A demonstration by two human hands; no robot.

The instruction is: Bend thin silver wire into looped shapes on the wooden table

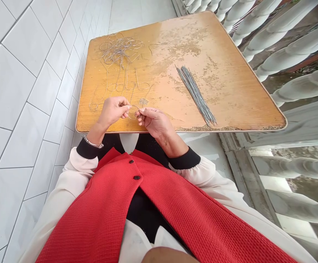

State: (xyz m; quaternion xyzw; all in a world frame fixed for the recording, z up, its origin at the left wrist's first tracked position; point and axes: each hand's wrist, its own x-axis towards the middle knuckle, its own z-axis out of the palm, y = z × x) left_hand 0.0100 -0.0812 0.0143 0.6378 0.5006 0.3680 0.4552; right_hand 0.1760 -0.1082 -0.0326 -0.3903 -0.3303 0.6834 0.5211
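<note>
A worn, orange-brown wooden worktop (224,84) carries a slim bundle of straight grey metal rods (196,95), its long axis running diagonally toward the near edge. It lies well apart from a loose tangle of thin silver wire (119,49), perhaps to keep them separate. Near the front edge, the left hand (112,111) and right hand (155,122), close together, pinch a curved wire loop (133,112) between their fingertips.

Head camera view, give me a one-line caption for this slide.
Left hand and right hand pinch a wire over a worn table, near tangled wire and a bundle of rods.
</note>
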